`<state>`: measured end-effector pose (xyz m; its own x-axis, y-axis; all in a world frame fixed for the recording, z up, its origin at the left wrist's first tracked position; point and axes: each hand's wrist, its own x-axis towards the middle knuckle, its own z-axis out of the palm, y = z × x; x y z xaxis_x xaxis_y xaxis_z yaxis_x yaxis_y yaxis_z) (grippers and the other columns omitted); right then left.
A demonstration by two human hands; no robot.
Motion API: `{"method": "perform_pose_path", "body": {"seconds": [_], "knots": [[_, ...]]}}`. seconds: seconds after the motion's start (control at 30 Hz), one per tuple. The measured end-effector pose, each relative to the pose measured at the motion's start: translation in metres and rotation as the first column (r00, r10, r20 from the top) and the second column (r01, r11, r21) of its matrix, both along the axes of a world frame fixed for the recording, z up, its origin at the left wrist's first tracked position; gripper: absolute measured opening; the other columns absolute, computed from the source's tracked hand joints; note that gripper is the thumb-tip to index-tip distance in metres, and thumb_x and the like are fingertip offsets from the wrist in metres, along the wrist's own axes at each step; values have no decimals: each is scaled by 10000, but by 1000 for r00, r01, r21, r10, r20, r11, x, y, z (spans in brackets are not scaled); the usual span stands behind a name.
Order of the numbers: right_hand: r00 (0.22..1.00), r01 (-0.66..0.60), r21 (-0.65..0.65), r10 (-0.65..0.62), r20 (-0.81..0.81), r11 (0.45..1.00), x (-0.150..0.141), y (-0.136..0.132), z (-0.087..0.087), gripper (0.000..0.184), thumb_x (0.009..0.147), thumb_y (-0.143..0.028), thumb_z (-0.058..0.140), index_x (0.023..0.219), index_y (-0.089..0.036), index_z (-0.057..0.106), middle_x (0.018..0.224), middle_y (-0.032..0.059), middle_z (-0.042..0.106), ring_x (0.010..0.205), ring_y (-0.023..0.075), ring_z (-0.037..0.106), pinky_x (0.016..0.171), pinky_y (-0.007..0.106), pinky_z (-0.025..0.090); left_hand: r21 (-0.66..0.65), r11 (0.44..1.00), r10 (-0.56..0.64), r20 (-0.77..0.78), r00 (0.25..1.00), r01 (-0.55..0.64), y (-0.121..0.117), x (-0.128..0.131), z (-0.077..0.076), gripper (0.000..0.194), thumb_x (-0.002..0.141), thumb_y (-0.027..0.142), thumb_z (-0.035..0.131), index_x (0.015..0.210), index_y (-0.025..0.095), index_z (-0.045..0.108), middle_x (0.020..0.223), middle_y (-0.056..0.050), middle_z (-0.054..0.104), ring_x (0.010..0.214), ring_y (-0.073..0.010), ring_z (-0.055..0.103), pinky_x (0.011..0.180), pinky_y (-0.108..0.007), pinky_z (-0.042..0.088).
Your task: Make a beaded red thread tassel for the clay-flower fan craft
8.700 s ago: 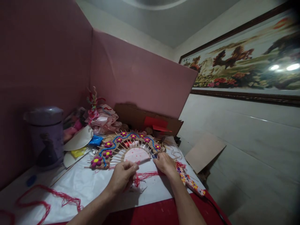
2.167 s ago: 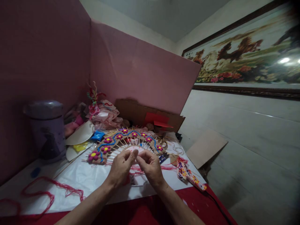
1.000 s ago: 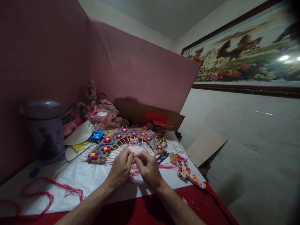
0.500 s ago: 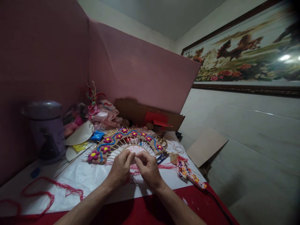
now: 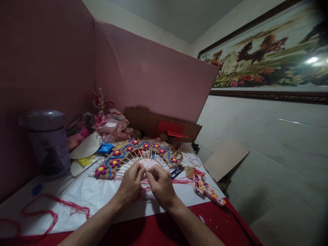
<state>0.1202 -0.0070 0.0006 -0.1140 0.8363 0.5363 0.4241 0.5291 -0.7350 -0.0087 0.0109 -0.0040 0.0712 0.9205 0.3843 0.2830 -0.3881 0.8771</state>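
My left hand [image 5: 132, 181] and my right hand [image 5: 161, 184] meet in front of a half-round fan [image 5: 115, 155] of thin sticks. Each is closed in a pinch, with fingertips almost touching; what they grip is too small or hidden to make out. Red yarn [image 5: 180, 181] runs behind and below the hands and out to the right. The fan lies on the table, its woven brown band carrying a wavy blue cord and magenta flowers with yellow centres. At its inner edge is a pale half-round piece [image 5: 147, 163] with small reddish dots, partly covered by my fingers.
A flower-patterned glue gun [image 5: 207, 189] with a black cord lies at right, near a dark blue cutter-like tool [image 5: 176, 172]. More red yarn [image 5: 51, 205] trails across the white sheet [image 5: 102, 200] at left. A lidded purple bin [image 5: 48, 147] stands at left; cardboard [image 5: 138, 118] leans behind.
The view has shifted very slightly. Both hands stay pinched together at the same place, with only small finger movement.
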Motion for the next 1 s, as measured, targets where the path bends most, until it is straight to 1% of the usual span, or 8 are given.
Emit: {"method": "perform_pose_path", "body": {"seconds": [0.2,0.33,0.43,0.6,0.7,0.8,0.87,1.0], "knots": [[986,-87,-65,76,-151,994,-1,3,-3,166,831,-260,536,735,-139,594,601,-17,520,528,95,425,523,221,349,-17,1000,5,15,1000,-4,-2,2,4,286,818,419,412,616,216,409,609,29,423,604,-160,406,579,-288,323],[970,-133,-85,112,-214,987,-2,2,-2,165,824,-267,542,725,-142,583,602,-21,508,532,92,412,527,220,357,-26,1000,15,43,999,-14,-2,1,4,343,820,450,423,573,214,397,568,36,391,563,-144,369,535,-274,290],[969,-121,-84,99,-228,989,-3,1,0,176,821,-269,539,692,-150,558,577,-34,466,522,88,388,510,216,340,-17,999,46,76,996,-45,0,-2,4,376,825,466,417,547,215,386,530,39,361,528,-135,335,507,-269,268],[968,-82,-86,58,-244,993,0,2,0,180,820,-286,544,697,-155,552,567,-41,438,515,88,371,494,215,322,-44,986,164,151,975,-159,6,-8,4,430,819,511,415,507,220,358,483,42,345,475,-121,304,469,-265,243],[968,-71,-70,52,-246,995,1,3,-1,182,826,-288,541,703,-155,553,558,-44,428,506,86,357,485,216,306,-49,982,186,179,966,-180,8,-10,2,431,809,505,443,499,221,348,477,45,335,469,-118,301,462,-263,234],[983,-29,-25,24,-183,999,1,1,-1,176,833,-279,528,710,-158,561,540,-51,412,488,84,342,477,216,287,-31,980,201,173,964,-199,9,-12,1,404,816,484,441,520,214,385,485,43,363,476,-121,330,472,-262,252],[996,-1,14,3,-86,1000,-1,-1,0,160,833,-254,516,715,-162,576,530,-51,418,477,86,355,480,217,289,-12,975,221,148,964,-222,10,-12,3,357,816,455,443,557,209,429,499,41,392,488,-128,363,482,-261,275],[981,-42,101,22,191,994,-9,-7,2,147,797,-144,473,706,-174,586,565,-13,543,503,106,474,517,222,329,40,975,214,123,969,-220,13,-9,20,95,746,265,475,704,197,525,611,21,526,601,-157,500,563,-258,370]]}}
